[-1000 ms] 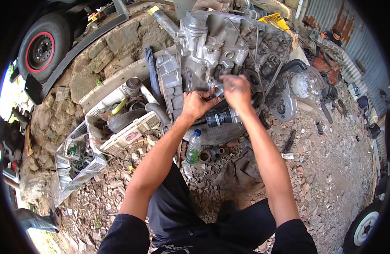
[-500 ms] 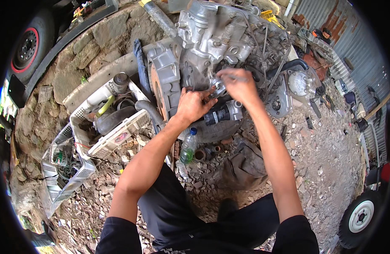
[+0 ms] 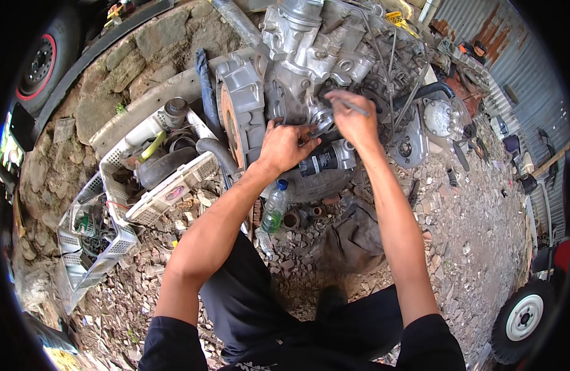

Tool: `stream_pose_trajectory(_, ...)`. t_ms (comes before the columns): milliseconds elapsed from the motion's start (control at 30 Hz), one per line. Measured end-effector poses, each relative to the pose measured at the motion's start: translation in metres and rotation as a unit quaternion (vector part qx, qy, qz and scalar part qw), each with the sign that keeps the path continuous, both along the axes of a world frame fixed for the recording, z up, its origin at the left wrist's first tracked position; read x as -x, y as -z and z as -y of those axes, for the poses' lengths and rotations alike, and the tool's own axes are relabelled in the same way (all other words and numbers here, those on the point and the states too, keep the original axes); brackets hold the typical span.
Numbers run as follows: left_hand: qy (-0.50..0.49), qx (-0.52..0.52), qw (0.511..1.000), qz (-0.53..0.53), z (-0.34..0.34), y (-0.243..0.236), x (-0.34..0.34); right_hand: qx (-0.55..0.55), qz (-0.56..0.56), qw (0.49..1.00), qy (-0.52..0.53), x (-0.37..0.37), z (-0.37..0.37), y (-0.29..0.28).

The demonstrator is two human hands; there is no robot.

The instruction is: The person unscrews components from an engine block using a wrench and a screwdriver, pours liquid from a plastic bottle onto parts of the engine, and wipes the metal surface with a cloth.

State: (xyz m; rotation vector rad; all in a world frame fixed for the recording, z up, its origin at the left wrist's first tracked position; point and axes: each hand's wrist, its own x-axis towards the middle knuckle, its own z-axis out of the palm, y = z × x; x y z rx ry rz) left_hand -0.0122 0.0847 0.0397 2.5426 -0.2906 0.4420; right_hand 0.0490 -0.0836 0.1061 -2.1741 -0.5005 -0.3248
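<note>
A big grey engine block (image 3: 322, 55) sits on the gravel ahead of me, with wires and hoses over its right side. My right hand (image 3: 353, 120) is closed around a thin metal tool (image 3: 351, 105) held against the engine's front face. My left hand (image 3: 286, 147) rests on the engine just left of it, fingers curled on a small part that I cannot make out. A dark cylindrical filter (image 3: 325, 159) sticks out of the engine below both hands.
White plastic crates (image 3: 167, 185) of hoses and parts stand at the left. A green-tinted plastic bottle (image 3: 274, 209) lies on the gravel below the engine, a dark rag (image 3: 356, 238) beside it. Tyres show at far left (image 3: 40, 62) and lower right (image 3: 521, 318). Corrugated metal wall at right.
The view has shifted closer to the engine. My right hand has moved slightly right and up with the tool; my left hand stays on the engine face.
</note>
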Motion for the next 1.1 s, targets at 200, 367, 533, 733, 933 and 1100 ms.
stream_pose_trajectory(200,-0.007,0.021,1.0,-0.002,0.006,-0.008,0.003,-0.04,0.043,0.998,-0.031,-0.021,0.009,0.014)
stream_pose_trajectory(367,0.002,0.034,0.999,-0.01,0.008,-0.015,0.009,0.04,0.034,0.998,-0.022,-0.017,0.004,-0.004)
stream_pose_trajectory(533,-0.005,0.088,0.996,-0.019,0.014,-0.025,0.014,0.067,0.061,0.996,0.0,-0.029,0.008,-0.015)
stream_pose_trajectory(733,0.009,0.096,0.995,-0.016,0.009,-0.027,0.019,0.114,0.038,0.993,-0.013,-0.038,0.012,-0.023)
stream_pose_trajectory(933,0.001,0.135,0.991,-0.013,-0.002,-0.014,0.011,0.136,-0.025,0.989,-0.048,-0.04,0.014,-0.037)
stream_pose_trajectory(1100,-0.005,0.147,0.989,-0.031,-0.004,-0.014,0.009,0.178,-0.013,0.983,-0.049,-0.026,0.006,-0.041)
